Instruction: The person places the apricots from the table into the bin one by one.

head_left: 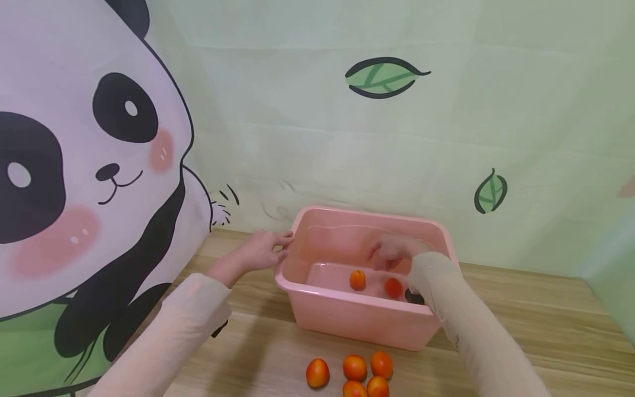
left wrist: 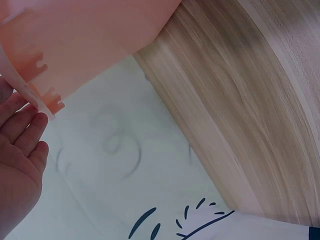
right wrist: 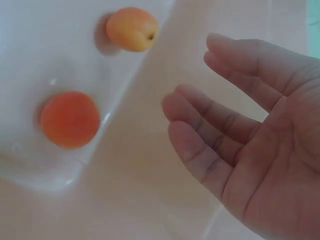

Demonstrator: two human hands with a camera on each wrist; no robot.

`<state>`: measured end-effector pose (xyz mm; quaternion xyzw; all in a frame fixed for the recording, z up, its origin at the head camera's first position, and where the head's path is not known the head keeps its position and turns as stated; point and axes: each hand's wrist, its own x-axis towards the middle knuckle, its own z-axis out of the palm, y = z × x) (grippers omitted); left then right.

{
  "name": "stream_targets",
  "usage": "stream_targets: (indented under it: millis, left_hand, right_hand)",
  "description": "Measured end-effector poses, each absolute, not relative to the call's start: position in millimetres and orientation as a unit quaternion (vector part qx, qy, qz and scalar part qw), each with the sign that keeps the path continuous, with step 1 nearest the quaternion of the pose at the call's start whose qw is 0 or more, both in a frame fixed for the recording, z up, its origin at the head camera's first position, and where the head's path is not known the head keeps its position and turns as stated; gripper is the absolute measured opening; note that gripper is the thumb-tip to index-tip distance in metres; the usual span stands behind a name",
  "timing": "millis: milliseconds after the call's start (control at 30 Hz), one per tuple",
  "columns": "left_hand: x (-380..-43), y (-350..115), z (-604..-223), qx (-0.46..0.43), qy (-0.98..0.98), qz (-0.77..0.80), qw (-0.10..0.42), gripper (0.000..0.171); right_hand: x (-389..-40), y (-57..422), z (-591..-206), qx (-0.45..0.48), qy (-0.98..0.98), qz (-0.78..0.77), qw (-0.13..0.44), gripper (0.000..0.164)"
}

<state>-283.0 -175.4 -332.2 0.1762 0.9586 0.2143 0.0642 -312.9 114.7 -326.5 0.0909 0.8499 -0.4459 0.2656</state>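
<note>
Inside the pink plastic basin (head_left: 347, 320) lie two round orange-red fruits that look like apricots: one fruit (head_left: 357, 280) toward the middle and a redder fruit (head_left: 393, 288) to its right. My right hand (head_left: 394, 251) hangs inside the basin above and behind them. In the right wrist view its fingers are spread and slightly bent, with nothing between them; the yellow-orange fruit (right wrist: 133, 29) and the redder fruit (right wrist: 71, 120) lie apart from it. At the basin's left rim, my left hand (head_left: 263, 250) has its fingertips right at the outer edge, the fingers loosely extended.
Several more orange-red fruits (head_left: 354, 368) lie on the wood-grain table (head_left: 248, 342) in front of the basin. Close behind the basin hangs a pale green cloth backdrop (head_left: 278, 110) with printed leaves, and a large printed panda (head_left: 99, 154) at left.
</note>
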Motion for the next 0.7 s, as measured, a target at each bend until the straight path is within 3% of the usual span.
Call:
stream_targets:
  millis: [333, 700]
  left_hand:
    - [-282, -174, -332, 0.171, 0.958, 0.223, 0.064, 0.041]
    - [-283, -173, -332, 0.173, 0.959, 0.218, 0.057, 0.04]
  right_hand:
    - [-350, 123, -315, -0.088, 0.916, -0.278, 0.277, 0.031]
    - [-326, 138, -287, -0.158, 0.921, -0.209, 0.288, 0.036]
